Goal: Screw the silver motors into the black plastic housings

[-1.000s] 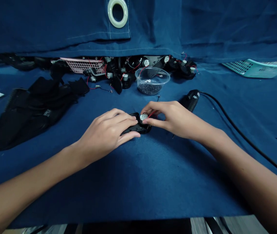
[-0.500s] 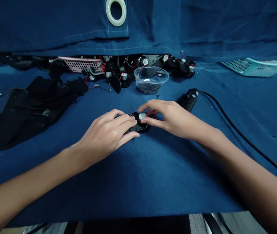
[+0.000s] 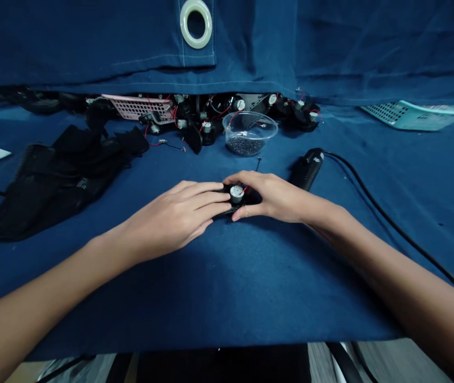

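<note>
A black plastic housing (image 3: 227, 211) lies on the blue cloth, largely covered by both hands. On its right part stands a small round silver motor (image 3: 237, 193) with a red wire running to the right. My left hand (image 3: 182, 213) grips the housing from the left, its long fingers laid across the top and their tips beside the motor. My right hand (image 3: 277, 197) curves around the housing's right end, thumb at the near edge and fingers at the far edge, with the motor between them.
Behind the hands is a clear plastic tub (image 3: 249, 133) of tiny dark screws. A black corded tool (image 3: 307, 169) lies at right. Black pouches (image 3: 67, 175) lie at left. A pink basket (image 3: 139, 108), wired motors (image 3: 206, 127) and a teal basket (image 3: 418, 116) sit under the hanging curtain (image 3: 250, 48).
My right thumb and fingers have moved off the motor and spread to the housing's edges. My left fingers have slid further over the housing, up to the motor. The view has shifted slightly.
</note>
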Demonstrator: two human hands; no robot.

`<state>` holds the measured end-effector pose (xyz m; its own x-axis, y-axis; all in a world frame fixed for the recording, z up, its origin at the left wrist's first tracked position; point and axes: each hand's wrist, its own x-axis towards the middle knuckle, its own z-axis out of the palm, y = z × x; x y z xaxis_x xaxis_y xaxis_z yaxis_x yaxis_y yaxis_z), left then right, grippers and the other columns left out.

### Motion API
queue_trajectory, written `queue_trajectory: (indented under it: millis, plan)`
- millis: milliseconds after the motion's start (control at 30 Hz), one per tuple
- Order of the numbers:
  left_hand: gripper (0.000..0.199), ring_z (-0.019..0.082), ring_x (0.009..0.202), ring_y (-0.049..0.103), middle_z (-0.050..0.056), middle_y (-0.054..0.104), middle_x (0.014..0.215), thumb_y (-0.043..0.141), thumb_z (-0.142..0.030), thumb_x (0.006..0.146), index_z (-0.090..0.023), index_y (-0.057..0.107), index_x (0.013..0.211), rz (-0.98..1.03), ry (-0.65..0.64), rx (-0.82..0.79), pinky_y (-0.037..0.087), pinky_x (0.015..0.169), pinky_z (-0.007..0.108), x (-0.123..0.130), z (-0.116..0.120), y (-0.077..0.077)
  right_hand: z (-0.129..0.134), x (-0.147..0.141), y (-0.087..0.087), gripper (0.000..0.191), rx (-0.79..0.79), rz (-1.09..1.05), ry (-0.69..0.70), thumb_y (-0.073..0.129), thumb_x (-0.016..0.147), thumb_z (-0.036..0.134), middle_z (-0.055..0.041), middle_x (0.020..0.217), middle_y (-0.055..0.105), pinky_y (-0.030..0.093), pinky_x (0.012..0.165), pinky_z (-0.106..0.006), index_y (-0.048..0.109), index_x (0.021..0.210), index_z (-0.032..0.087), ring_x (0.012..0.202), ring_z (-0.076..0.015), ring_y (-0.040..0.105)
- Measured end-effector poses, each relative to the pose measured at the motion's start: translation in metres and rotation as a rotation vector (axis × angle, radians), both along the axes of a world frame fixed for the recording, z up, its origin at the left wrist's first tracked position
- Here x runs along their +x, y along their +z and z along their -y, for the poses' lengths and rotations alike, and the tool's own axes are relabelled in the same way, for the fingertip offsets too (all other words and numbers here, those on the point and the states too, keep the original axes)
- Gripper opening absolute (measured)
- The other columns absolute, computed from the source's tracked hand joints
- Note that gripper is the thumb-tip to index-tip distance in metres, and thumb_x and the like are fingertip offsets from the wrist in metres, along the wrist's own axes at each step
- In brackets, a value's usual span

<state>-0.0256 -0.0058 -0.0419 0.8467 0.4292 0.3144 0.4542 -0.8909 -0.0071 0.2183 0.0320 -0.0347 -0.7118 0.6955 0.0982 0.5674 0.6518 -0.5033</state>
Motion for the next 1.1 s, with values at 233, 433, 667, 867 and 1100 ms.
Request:
queue_trajectory:
  millis: [233,433,667,867,1100]
  plan:
    - [0.05,0.018,0.128,0.048,0.005,0.057,0.134,0.047,-0.003,0.086,-0.02,0.049,0.133,0.043,-0.049,-0.134,0.036,0.107,0.039,-0.0026,-0.0054,-0.0006,0.001,0.0046,0.004,0.05,-0.122,-0.117,-0.052,0.061,0.084,0.047,-0.0034,0.119,0.063,0.047,0.089,-0.03,0.058,0.126,0.021,0.1,-0.0169,0.062]
    - [0.05,0.018,0.128,0.048,0.004,0.058,0.133,0.05,-0.004,0.085,-0.021,0.05,0.132,0.022,-0.037,-0.155,0.034,0.108,0.038,-0.0037,-0.0063,0.0015,-0.0006,0.002,-0.0008,0.028,0.084,-0.101,-0.009,0.059,0.086,0.039,-0.0047,0.098,0.065,0.045,0.083,-0.029,0.064,0.103,0.017,0.089,-0.0156,0.059]
    - [0.052,0.017,0.129,0.047,0.004,0.057,0.134,0.051,-0.003,0.084,-0.021,0.049,0.132,0.013,-0.04,-0.16,0.034,0.109,0.038,-0.0058,-0.0086,0.001,0.0002,0.0023,-0.0006,0.027,0.164,-0.041,0.042,0.055,0.089,0.036,-0.005,0.096,0.061,0.043,0.081,-0.027,0.062,0.104,0.015,0.087,-0.0143,0.057]
    - [0.051,0.019,0.126,0.049,0.004,0.058,0.132,0.049,-0.003,0.084,-0.022,0.051,0.131,0.022,-0.026,-0.16,0.036,0.109,0.039,-0.0073,-0.0086,0.0,0.0013,0.0031,-0.0005,0.029,0.171,-0.037,0.042,0.053,0.091,0.04,-0.0056,0.097,0.061,0.044,0.08,-0.027,0.061,0.106,0.016,0.086,-0.0151,0.057]
    - [0.048,0.02,0.125,0.05,0.005,0.058,0.131,0.05,-0.004,0.084,-0.022,0.054,0.129,0.047,-0.009,-0.168,0.038,0.107,0.04,-0.0059,-0.008,-0.0006,0.0087,0.0019,-0.0014,0.055,0.084,-0.099,-0.018,0.061,0.081,0.053,-0.0079,0.116,0.058,0.046,0.09,-0.032,0.054,0.123,0.019,0.104,-0.0189,0.056]
